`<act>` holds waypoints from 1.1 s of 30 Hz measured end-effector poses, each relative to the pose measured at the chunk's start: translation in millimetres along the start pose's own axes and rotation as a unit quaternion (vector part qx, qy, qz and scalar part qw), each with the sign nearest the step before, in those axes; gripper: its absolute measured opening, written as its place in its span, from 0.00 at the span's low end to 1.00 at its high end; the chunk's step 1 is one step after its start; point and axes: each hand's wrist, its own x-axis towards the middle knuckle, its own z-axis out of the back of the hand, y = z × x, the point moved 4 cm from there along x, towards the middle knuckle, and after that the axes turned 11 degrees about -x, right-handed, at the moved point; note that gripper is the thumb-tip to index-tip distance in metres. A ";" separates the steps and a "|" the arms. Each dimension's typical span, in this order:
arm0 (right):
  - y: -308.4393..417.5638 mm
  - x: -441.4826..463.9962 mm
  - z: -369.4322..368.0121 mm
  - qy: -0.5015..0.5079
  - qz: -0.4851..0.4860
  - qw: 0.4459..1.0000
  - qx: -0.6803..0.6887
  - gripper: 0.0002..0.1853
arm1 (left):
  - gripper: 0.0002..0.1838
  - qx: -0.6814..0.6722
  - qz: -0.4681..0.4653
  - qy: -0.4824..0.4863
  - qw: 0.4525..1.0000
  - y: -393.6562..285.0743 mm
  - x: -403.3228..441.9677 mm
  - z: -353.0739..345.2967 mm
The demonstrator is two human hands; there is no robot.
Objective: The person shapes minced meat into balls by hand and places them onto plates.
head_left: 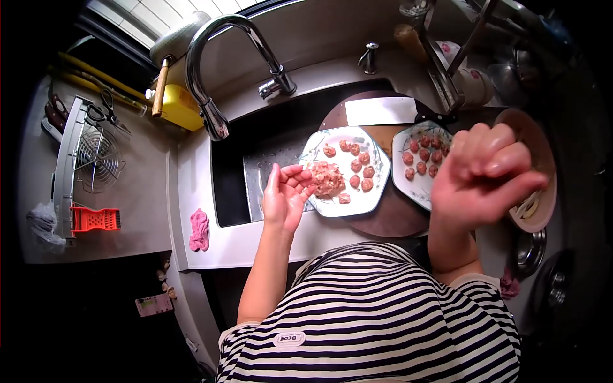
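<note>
One mound of minced meat (329, 180), just beside left fingers (302, 181), on plate (359, 205)

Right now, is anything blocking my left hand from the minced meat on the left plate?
Nothing visible does. Your open left hand is at the left rim of the left plate, fingertips beside the minced meat; I can't tell whether they touch. The meatballs there lie beyond and right of the mince.

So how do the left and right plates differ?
The left plate holds a mound of minced meat beside its meatballs; on the right plate, only meatballs show. The right hand hides part of the right plate, while the left hand overlaps only the left plate's edge. Both are white with printed decoration.
</note>
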 end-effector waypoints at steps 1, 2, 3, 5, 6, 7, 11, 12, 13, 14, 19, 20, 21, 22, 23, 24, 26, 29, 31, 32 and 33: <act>-11.4 -22.0 -6.6 0.046 0.050 0.994 -0.082 0.28 | 0.24 -0.020 0.038 -0.002 0.999 7.5 1.7 0.5; -30.9 -48.0 -7.6 0.189 0.097 0.962 -0.169 0.23 | 0.24 -0.039 0.076 -0.005 0.996 15.9 2.5 -0.8; -54.8 -71.6 -25.3 0.385 0.089 0.890 -0.229 0.20 | 0.23 -0.089 0.106 -0.025 0.990 23.2 1.9 -9.3; -71.3 -103.2 -28.4 0.472 0.109 0.796 -0.363 0.16 | 0.23 -0.107 0.095 -0.129 0.981 25.7 -5.8 -40.0; -77.2 -108.9 -22.5 0.469 0.088 0.804 -0.355 0.14 | 0.23 -0.089 0.096 -0.159 0.979 25.6 -7.0 -42.6; -80.7 -101.1 -17.5 0.438 0.036 0.834 -0.333 0.13 | 0.23 -0.102 0.139 -0.033 0.985 24.7 -1.3 -24.6; -108.5 -86.3 7.5 0.373 -0.230 0.871 -0.223 0.17 | 0.30 -0.058 0.124 0.038 0.990 14.7 -6.5 -18.3; -113.9 -92.3 8.6 0.350 -0.312 0.866 -0.173 0.18 | 0.31 -0.051 0.116 0.051 0.991 13.7 -8.0 -19.8; -117.0 -99.9 7.8 0.324 -0.390 0.853 -0.122 0.19 | 0.32 -0.011 0.086 0.032 0.996 12.5 -10.9 -27.8; -120.3 -109.4 6.2 0.295 -0.465 0.832 -0.070 0.21 | 0.32 0.050 0.036 0.042 0.997 12.3 -11.6 -34.6; -130.9 -165.1 -1.9 0.127 -0.681 0.716 0.084 0.31 | 0.43 0.474 -0.178 0.175 0.844 8.2 -22.4 -70.8; -130.4 -168.2 -3.7 0.078 -0.725 0.671 0.134 0.31 | 0.46 0.539 -0.222 0.222 0.782 9.1 -24.8 -81.3; -130.7 -165.1 -6.4 0.040 -0.736 0.657 0.159 0.28 | 0.47 0.574 -0.188 0.244 0.759 7.1 -23.8 -77.7; -136.8 -166.5 -2.3 0.055 -0.744 0.647 0.160 0.27 | 0.46 0.544 -0.207 0.216 0.784 3.3 -21.4 -72.9; -146.1 -170.1 4.4 0.071 -0.752 0.635 0.160 0.25 | 0.45 0.512 -0.226 0.186 0.808 0.6 -19.0 -66.8; -152.3 -173.3 9.0 0.088 -0.760 0.623 0.160 0.24 | 0.44 0.478 -0.246 0.154 0.829 -3.6 -17.6 -62.5; -134.8 -150.8 -1.2 0.112 -0.730 0.647 0.192 0.23 | 0.36 0.358 -0.217 0.064 0.906 -13.2 -18.9 -56.8; -93.4 -93.9 -12.7 0.148 -0.587 0.769 0.207 0.26 | 0.27 0.205 -0.147 0.014 0.967 -15.0 -18.1 -36.0; -57.3 -51.9 -8.5 0.150 -0.402 0.889 0.161 0.27 | 0.25 0.154 -0.111 -0.003 0.982 -8.9 -17.8 -24.1; -38.8 -36.2 -4.5 0.146 -0.295 0.935 0.130 0.27 | 0.25 0.128 -0.093 -0.010 0.987 -5.5 -17.2 -18.1; -18.5 -25.5 -5.3 0.102 -0.202 0.970 0.084 0.26 | 0.23 0.092 -0.071 -0.012 0.993 -0.1 -16.3 -14.6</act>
